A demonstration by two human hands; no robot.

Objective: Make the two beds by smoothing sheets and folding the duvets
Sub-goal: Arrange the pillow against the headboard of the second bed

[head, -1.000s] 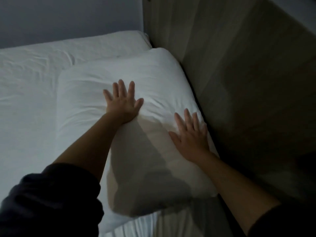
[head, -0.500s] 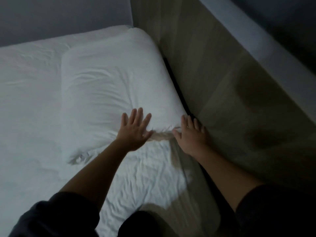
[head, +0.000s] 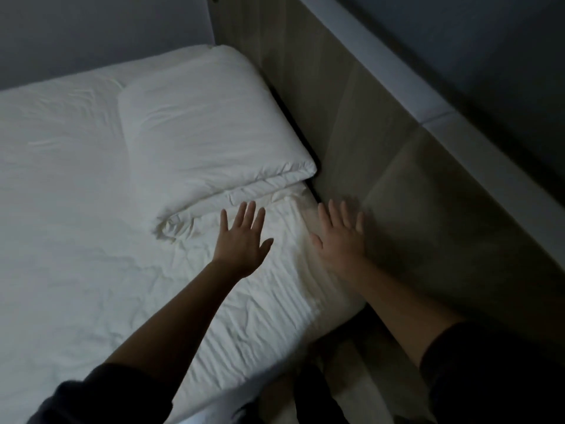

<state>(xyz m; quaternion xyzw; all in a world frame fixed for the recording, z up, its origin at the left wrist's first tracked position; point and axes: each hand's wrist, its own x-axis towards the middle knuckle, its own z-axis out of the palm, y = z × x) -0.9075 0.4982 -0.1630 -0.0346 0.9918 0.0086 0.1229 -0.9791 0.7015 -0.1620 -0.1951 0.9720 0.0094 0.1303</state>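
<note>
**Dim bed corner: two spread hands over the sheet, just short of the pillow**

A grey wall [head: 91, 32] closes the far side of a dim room. A pale wood-grain panel [head: 382, 133], capped by a white ledge [head: 397, 75], runs along the right side of the bed. The panel stands tight against the mattress, with only a narrow dark gap between them, so it hems in that whole edge.

A white sheet [head: 76, 209] covers the mattress. It lies fairly flat on the left. Near the front right corner it is creased into fine ridges and bunches as it wraps over the edge. A plump white pillow [head: 208, 127] with rounded corners lies on the sheet in the far right corner, its long side against the panel. Its near end is rumpled into soft folds.

The left hand [head: 243, 240] reaches over the creased sheet just short of the pillow's near end. Its grip is wide, with fingers straight and fanned, holding nothing. Whether the palm presses the cloth cannot be told. The right hand [head: 339, 240] is blurred and sits at the mattress edge, between the sheet and the panel. Its grip is also wide and its fingers are spread.

Both forearms are bare and come out of dark sleeves [head: 101, 396] at the bottom of the view.
</note>
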